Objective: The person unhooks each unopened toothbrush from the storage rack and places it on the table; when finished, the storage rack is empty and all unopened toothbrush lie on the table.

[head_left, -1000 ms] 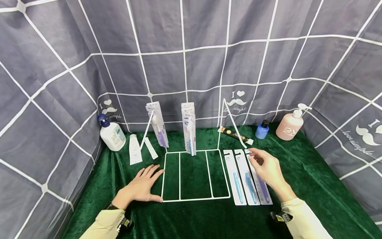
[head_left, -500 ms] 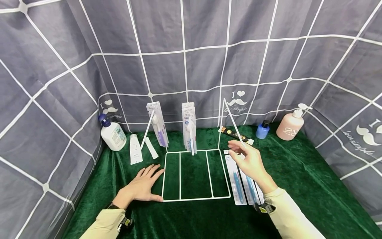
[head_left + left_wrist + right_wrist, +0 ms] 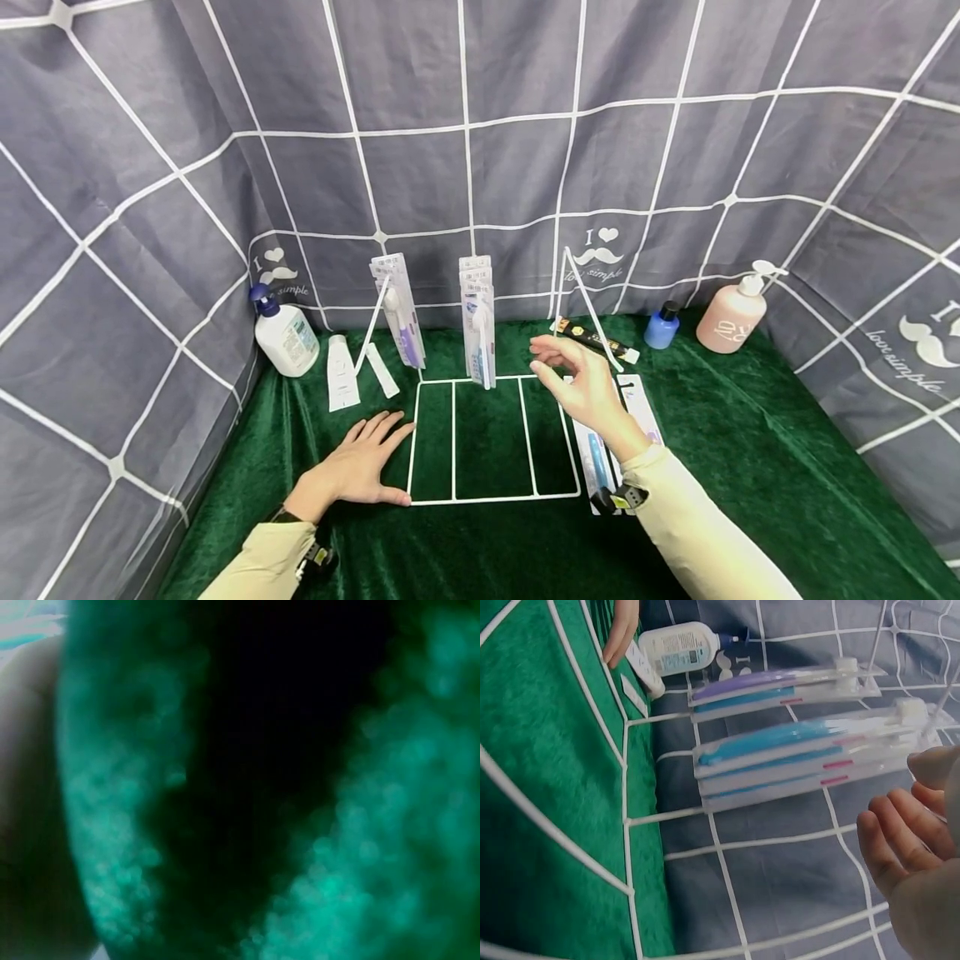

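Note:
My left hand (image 3: pixel 360 462) lies spread on the green cloth, its thumb touching the front left corner of a white wire rack (image 3: pixel 495 500). My right hand (image 3: pixel 585 392) is raised near the rack's right side, fingers loosely bent and holding nothing. Packaged toothbrushes (image 3: pixel 478 333) hang in a stack at the rack's middle, left of that hand; another stack of packaged toothbrushes (image 3: pixel 401 321) hangs at the left. In the right wrist view the right hand (image 3: pixel 915 862) is apart from the blue packs (image 3: pixel 780 742). Flat packaged toothbrushes (image 3: pixel 596 467) lie partly hidden under the right forearm.
At the left stand a white pump bottle (image 3: pixel 287 342) and two white tubes, one a larger tube (image 3: pixel 342 375). Behind the rack's right side lies a black tube (image 3: pixel 592 337). A blue bottle (image 3: pixel 661 327) and a pink pump bottle (image 3: pixel 731 317) stand at the right. A grey curtain (image 3: pixel 525 175) encloses the cloth.
My right hand has moved left from the tops of the flat toothbrush packs toward the hanging middle stack, holding nothing. The left hand has stayed in place.

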Action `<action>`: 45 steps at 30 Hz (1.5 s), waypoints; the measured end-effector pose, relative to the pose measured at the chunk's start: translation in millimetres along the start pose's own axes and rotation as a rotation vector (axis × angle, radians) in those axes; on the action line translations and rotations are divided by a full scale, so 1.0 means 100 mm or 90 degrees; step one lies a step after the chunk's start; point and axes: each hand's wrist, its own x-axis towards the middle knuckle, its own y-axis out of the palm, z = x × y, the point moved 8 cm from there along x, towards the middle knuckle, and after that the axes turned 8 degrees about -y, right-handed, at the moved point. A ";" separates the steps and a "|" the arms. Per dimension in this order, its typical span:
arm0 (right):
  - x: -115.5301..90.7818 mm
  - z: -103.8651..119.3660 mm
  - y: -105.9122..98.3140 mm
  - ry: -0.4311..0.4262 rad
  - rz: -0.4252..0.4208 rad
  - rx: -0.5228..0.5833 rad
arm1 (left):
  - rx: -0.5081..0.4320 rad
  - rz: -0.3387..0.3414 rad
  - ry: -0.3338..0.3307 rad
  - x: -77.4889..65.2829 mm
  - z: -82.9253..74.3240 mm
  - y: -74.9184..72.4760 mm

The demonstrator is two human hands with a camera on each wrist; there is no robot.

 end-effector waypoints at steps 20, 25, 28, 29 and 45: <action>0.26 -0.16 0.43 0.023 0.000 0.114 | -0.018 0.003 0.003 0.01 -0.02 -0.02; 0.30 -0.15 0.47 0.014 -0.009 0.116 | -0.014 0.000 0.004 0.02 -0.02 -0.03; 0.31 -0.15 0.49 0.016 -0.015 0.110 | -0.013 0.001 0.002 0.03 -0.02 -0.03; 0.32 -0.14 0.50 0.017 -0.017 0.107 | -0.013 0.002 0.001 0.03 -0.02 -0.02; 0.29 -0.13 0.59 -0.036 -0.007 0.044 | -0.015 -0.002 -0.002 0.01 0.01 -0.02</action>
